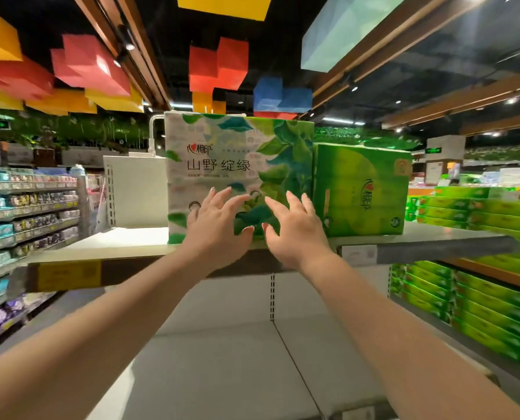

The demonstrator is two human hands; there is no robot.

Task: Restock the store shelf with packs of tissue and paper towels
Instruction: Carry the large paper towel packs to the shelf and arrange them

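Here, nearest the camera, the left hand [214, 222] and right hand [295, 228] reach side by side toward the white leafy tissue pack [237, 165], fingers spread and loosely bent, gripping nothing; whether the fingertips touch its front I cannot tell. That pack stands upright on the top shelf [125, 241]. Just right of the pack, touching it, stands a green tissue pack [362, 189]
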